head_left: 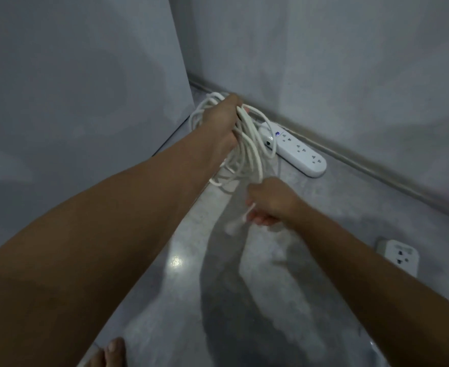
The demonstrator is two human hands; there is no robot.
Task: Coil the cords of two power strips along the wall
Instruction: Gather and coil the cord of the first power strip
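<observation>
Left hand (222, 123) grips a bundle of loops of thin white power cord (251, 147), fingers curled round it. It holds the bundle up off the floor, near the room corner. Right hand (269, 203) sits lower, fingers curled, pinching the loose end of the same cord. That end is motion-blurred, so I can't tell if it's a plug. Long white rounded plastic power strip (301, 154) lies flat on the glossy grey floor (323, 213), just beside the skirting strip (363, 165) of the grey wall (323, 62). Its near end is partly behind the coil. Second white power strip (400, 256), squarer, lies on the floor at right, well apart from the first, its lower edge hidden by the right forearm. Bare toes (113, 349) at bottom edge.
</observation>
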